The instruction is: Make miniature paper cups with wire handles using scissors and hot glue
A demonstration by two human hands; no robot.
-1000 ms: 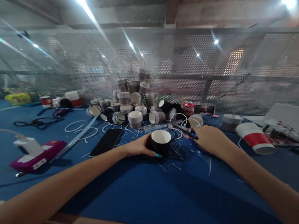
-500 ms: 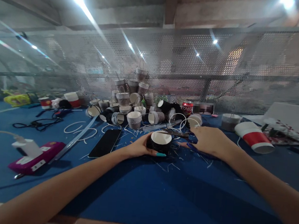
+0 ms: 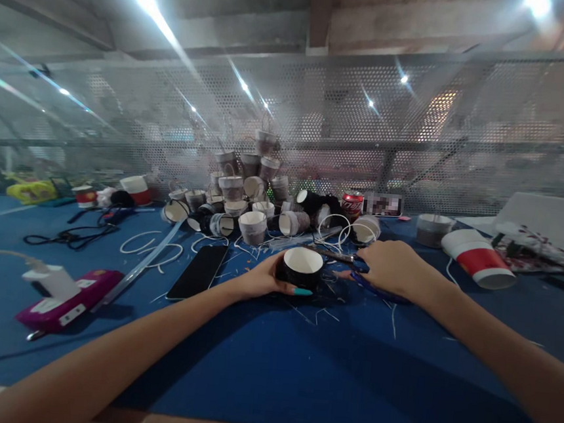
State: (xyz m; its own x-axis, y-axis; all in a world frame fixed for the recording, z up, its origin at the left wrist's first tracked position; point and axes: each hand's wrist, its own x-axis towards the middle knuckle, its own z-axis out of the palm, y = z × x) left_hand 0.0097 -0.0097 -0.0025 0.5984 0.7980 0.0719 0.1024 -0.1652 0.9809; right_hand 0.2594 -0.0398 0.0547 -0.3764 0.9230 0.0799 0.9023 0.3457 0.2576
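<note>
My left hand (image 3: pixel 266 276) grips a small black cup (image 3: pixel 302 278) with a white inside, thumb along its near side. The cup stands upright on the blue table. In my right hand (image 3: pixel 390 266) are scissors (image 3: pixel 361 279) with dark blue handles; their blades point left, close to the cup's far right rim. Whether the blades touch the cup I cannot tell. White cord loops (image 3: pixel 339 233) lie just behind the scissors. Thin white scraps (image 3: pixel 320 313) are scattered around the cup.
Behind my hands stands a pile of small wrapped cups (image 3: pixel 252 227). A black phone (image 3: pixel 198 271) and a purple power strip (image 3: pixel 74 302) with a white plug lie left. At right are a red-and-white paper cup (image 3: pixel 478 258) and a grey cup (image 3: pixel 433 230). A red can (image 3: pixel 352 204) stands farther back.
The scissors have drawn back slightly from over the cup's rim, to its far right side. My left hand keeps its hold on the cup in the same place.
</note>
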